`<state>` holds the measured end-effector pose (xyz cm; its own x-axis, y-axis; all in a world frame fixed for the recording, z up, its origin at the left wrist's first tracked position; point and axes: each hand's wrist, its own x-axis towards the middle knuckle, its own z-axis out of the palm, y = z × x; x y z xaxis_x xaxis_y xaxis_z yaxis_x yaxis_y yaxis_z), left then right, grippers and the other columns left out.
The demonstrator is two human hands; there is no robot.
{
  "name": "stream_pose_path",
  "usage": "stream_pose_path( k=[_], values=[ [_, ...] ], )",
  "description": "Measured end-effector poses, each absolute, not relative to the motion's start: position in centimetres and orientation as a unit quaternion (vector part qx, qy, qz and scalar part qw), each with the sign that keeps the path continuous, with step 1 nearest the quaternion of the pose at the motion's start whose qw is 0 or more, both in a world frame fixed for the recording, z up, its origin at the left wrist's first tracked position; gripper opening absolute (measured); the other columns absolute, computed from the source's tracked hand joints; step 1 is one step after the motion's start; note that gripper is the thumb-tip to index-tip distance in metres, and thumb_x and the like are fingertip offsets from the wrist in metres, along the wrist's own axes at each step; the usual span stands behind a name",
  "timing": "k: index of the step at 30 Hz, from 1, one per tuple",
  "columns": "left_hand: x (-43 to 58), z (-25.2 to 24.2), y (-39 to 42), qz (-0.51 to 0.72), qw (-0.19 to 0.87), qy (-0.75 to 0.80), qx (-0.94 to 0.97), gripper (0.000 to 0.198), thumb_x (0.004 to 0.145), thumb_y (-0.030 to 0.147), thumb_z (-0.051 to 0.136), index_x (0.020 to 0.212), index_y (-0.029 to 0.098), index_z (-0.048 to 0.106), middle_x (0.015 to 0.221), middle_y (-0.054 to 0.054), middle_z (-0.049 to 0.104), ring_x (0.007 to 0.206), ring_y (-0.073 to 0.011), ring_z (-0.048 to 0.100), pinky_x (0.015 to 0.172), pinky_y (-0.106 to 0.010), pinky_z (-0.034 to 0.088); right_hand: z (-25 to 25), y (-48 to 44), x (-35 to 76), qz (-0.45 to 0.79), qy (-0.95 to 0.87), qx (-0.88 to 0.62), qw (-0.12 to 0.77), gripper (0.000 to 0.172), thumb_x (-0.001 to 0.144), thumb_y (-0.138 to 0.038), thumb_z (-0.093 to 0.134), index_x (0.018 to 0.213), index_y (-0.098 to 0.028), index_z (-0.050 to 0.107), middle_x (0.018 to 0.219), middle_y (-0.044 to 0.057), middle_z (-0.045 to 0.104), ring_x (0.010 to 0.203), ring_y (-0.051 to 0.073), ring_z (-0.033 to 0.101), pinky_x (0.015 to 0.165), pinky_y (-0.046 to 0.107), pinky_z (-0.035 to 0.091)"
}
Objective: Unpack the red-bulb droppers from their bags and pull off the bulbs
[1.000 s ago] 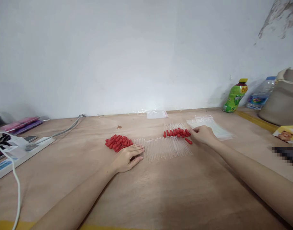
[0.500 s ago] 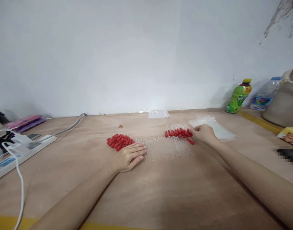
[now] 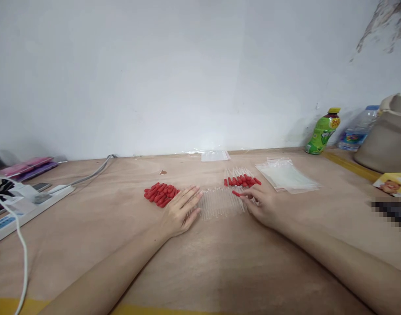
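Note:
My left hand [image 3: 180, 211] lies flat with its fingers stretched over the left end of a row of clear thin tubes [image 3: 220, 203]. Against its far left side is a pile of red rubber bulbs [image 3: 160, 193]. My right hand [image 3: 261, 204] pinches one red bulb [image 3: 237, 193] between thumb and fingers, above the right part of the row. Beyond that hand, several tubes with red bulbs on their near ends [image 3: 242, 179] lie side by side, pointing toward the wall.
Clear plastic bags [image 3: 287, 175] lie at the right, and another bag [image 3: 215, 155] by the wall. Farther right stand a green bottle [image 3: 322, 132], a water bottle [image 3: 357, 131] and a beige container [image 3: 384, 135]. A power strip [image 3: 29, 212] with cables is at the left.
My right hand has moved left and nearer, from the capped group to the tube row, and now holds a red bulb. My left hand has stayed nearly in place, its fingers a little more spread.

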<state>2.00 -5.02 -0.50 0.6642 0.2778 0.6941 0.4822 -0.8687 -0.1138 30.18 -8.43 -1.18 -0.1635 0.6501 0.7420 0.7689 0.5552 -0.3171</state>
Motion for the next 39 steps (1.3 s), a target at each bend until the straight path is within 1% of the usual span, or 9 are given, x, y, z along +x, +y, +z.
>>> stream_pose_path(
  k=[2,5,11,14,18,20,24,30,39],
  values=[
    [2.5,-0.4,-5.4,-0.343,0.158,-0.220,-0.899,0.049,0.083,0.020,0.048,0.130,0.016,0.035,0.131,-0.012,0.043,0.124,-0.0254,0.035,0.100,-0.045,0.035,-1.5,-9.2,29.2,-0.139,-0.808,-0.408,0.401,0.015,0.081,-0.023,0.049,0.082,-0.018,0.063,0.073,0.005,0.060,0.070,0.016,0.053,0.066,0.029,0.043],
    [3.1,-0.3,-5.8,-0.309,0.173,-0.193,-0.915,0.042,0.082,0.021,0.049,0.123,0.016,0.044,0.125,-0.011,0.050,0.122,-0.0245,0.038,0.100,-0.045,0.034,-1.6,-9.8,28.3,-0.193,-0.832,-0.368,0.368,0.013,0.081,-0.019,0.050,0.084,-0.018,0.062,0.070,0.003,0.060,0.070,0.016,0.051,0.065,0.029,0.042],
    [4.3,-0.8,-6.0,-0.339,0.168,-0.153,-0.913,0.023,0.082,0.020,0.051,0.103,0.015,0.058,0.105,-0.008,0.064,0.112,-0.0230,0.050,0.093,-0.041,0.044,-1.9,-10.0,27.5,-0.174,-0.841,-0.340,0.383,0.012,0.082,-0.018,0.048,0.084,-0.018,0.060,0.071,0.002,0.060,0.068,0.014,0.052,0.062,0.026,0.042],
    [4.9,-1.0,-6.0,-0.351,0.153,-0.149,-0.912,0.019,0.083,0.017,0.050,0.099,0.013,0.058,0.098,-0.008,0.066,0.106,-0.0211,0.055,0.092,-0.039,0.046,-1.7,-10.0,27.3,-0.175,-0.836,-0.349,0.386,0.013,0.080,-0.021,0.051,0.088,-0.018,0.060,0.085,0.005,0.062,0.079,0.017,0.054,0.072,0.031,0.043],
    [5.5,-1.1,-6.1,-0.349,0.150,-0.155,-0.912,0.018,0.084,0.019,0.048,0.098,0.013,0.057,0.096,-0.008,0.067,0.100,-0.0187,0.058,0.091,-0.036,0.047,-1.6,-9.9,26.5,-0.193,-0.837,-0.354,0.370,0.034,0.078,-0.035,0.055,0.107,-0.017,0.056,0.105,0.010,0.060,0.100,0.023,0.052,0.086,0.041,0.039],
    [5.7,-1.1,-6.1,-0.347,0.149,-0.151,-0.913,0.018,0.084,0.019,0.047,0.098,0.013,0.057,0.097,-0.008,0.066,0.100,-0.0181,0.058,0.092,-0.035,0.047,-1.7,-9.8,26.0,-0.201,-0.839,-0.349,0.367,0.033,0.078,-0.036,0.055,0.106,-0.017,0.057,0.100,0.009,0.063,0.101,0.023,0.053,0.088,0.042,0.038],
    [5.9,-1.0,-6.2,-0.327,0.124,-0.146,-0.926,0.015,0.086,0.018,0.043,0.090,0.014,0.057,0.088,-0.007,0.066,0.099,-0.0173,0.058,0.094,-0.035,0.046,-2.0,-9.6,25.4,-0.192,-0.845,-0.326,0.378,0.014,0.081,-0.023,0.053,0.089,-0.020,0.063,0.089,0.004,0.067,0.093,0.020,0.056,0.085,0.039,0.043],
    [5.7,-0.6,-6.7,-0.308,0.090,-0.128,-0.938,0.014,0.085,0.012,0.041,0.084,0.013,0.055,0.081,-0.006,0.064,0.097,-0.0162,0.059,0.097,-0.037,0.044,-1.7,-9.9,25.4,-0.175,-0.866,-0.280,0.374,0.014,0.083,-0.017,0.050,0.086,-0.017,0.064,0.089,0.005,0.067,0.087,0.017,0.059,0.081,0.033,0.050],
    [5.4,-0.9,-6.8,-0.324,0.054,-0.127,-0.936,0.013,0.084,0.013,0.042,0.083,0.013,0.055,0.081,-0.006,0.063,0.091,-0.0141,0.060,0.097,-0.036,0.044,-2.2,-9.9,25.8,-0.205,-0.869,-0.252,0.373,0.017,0.082,-0.015,0.051,0.094,-0.011,0.063,0.100,0.009,0.065,0.102,0.019,0.056,0.091,0.031,0.049]
  ],
)
